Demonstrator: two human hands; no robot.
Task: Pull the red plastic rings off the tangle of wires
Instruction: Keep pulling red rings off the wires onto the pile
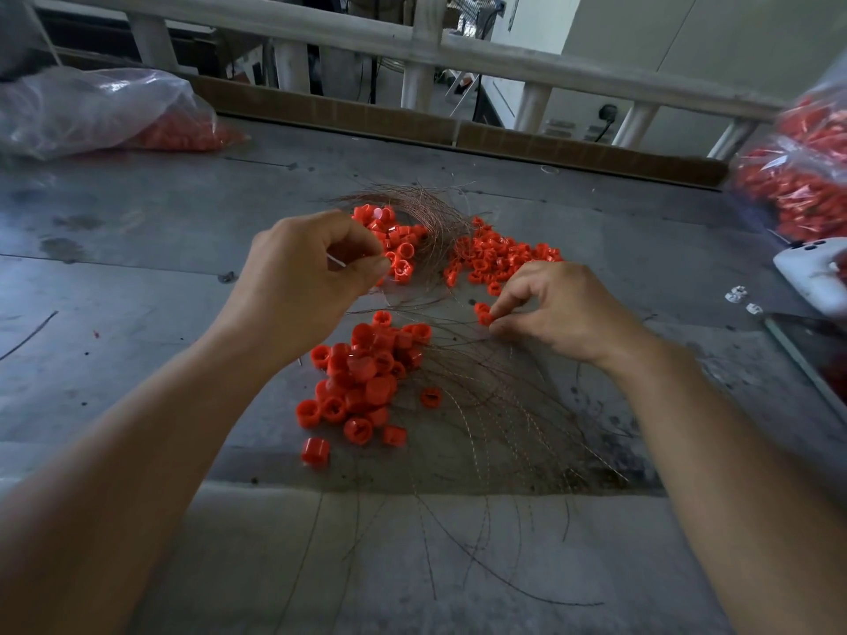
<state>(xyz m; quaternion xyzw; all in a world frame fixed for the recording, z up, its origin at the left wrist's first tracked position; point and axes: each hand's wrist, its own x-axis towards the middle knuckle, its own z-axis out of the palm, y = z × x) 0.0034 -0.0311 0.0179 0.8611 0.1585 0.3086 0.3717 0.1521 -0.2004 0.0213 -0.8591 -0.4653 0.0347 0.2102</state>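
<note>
Red rings [362,373] are lying heaped on the grey surface [128,277], right between the person's forearms, and more are sitting in two piles further back. Thin coppery wires [486,405] are fanning out from the near heap toward the front edge, and another bundle of them is curling around the far piles. Now the right hand [568,309] is resting low on the tangle, its fingers [504,320] narrowed to a pinch and gripping one ring [485,318] that is sitting among the strands, just beyond the near heap. The left hand [311,277] is hovering above the surface beside the far left pile, thumb and forefinger pressed together on what looks like a fine strand of the wires; the other fingers are curling in behind. Off to both sides, clear bags [91,112] stuffed with red pieces are slumping on the surface, well apart from the hands.
</note>
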